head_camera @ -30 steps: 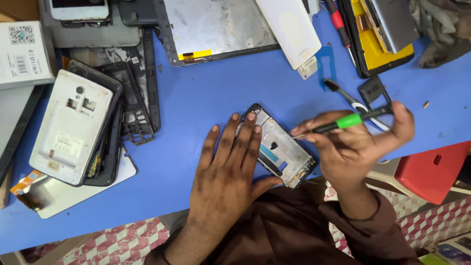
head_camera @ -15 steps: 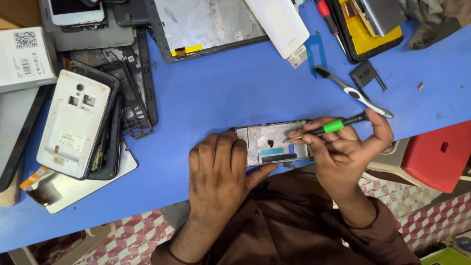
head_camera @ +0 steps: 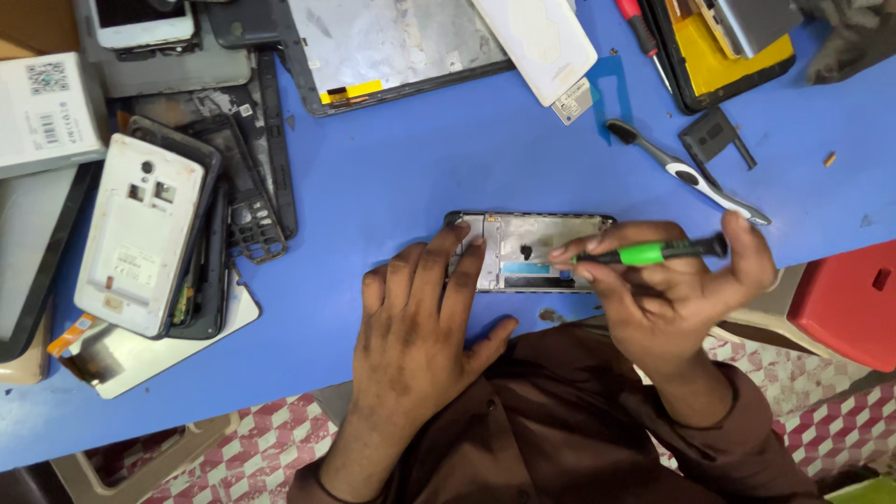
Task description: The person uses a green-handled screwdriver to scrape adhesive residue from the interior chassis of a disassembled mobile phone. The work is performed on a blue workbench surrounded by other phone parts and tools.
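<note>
Since a second ago the opened phone has turned from slanted to lying level along the near edge of the blue desk, and it has kept that lie for the last half second. The left hand stays flat, fingers spread wide, pressing the phone's left end. The right hand has its fingers pinched narrow on a green-handled screwdriver, tip down on the phone's right part.

Counts: one opened phone in hand, one white phone back at left on dark frames, one white phone top left, one grey tablet back at top, one white cover beside it, one toothbrush, one red-handled tool, one small black part.

Packages: a white box at far left with square code and barcode labels. A yellow sticker strip sits on the tablet back's lower edge. A red stool stands at right below the desk.
</note>
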